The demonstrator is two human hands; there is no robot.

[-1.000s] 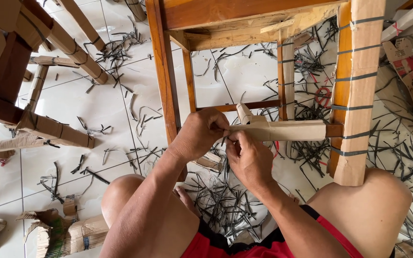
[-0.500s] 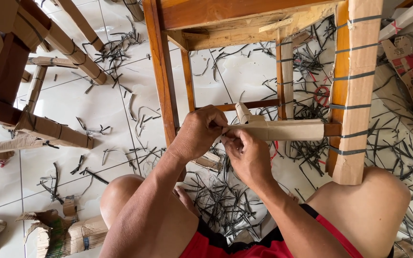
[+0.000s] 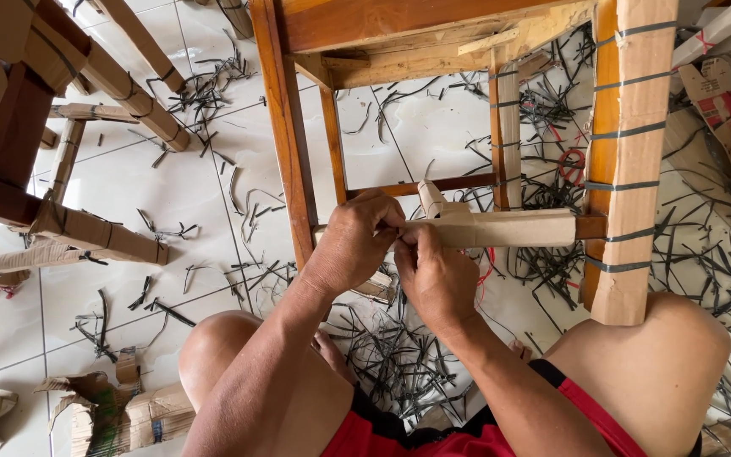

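A wooden chair frame (image 3: 285,127) stands in front of me. Its lower front rung is wrapped in brown cardboard (image 3: 509,228). My left hand (image 3: 353,245) grips the left end of that cardboard wrap. My right hand (image 3: 433,271) pinches the same wrap just beside it, fingers closed on the cardboard edge. A cardboard flap (image 3: 430,199) sticks up above my hands. The chair leg (image 3: 632,161) on the right is covered in cardboard tied with dark straps.
Cut dark strap pieces (image 3: 399,355) litter the white tiled floor (image 3: 179,195). Another cardboard-wrapped chair (image 3: 19,110) stands at the left. Torn cardboard scraps (image 3: 120,410) lie at the lower left, more packaging (image 3: 729,97) at the upper right. My bare knees frame the bottom.
Both hands stay on the cardboard wrap, with only slight finger shifts. The view has barely moved.
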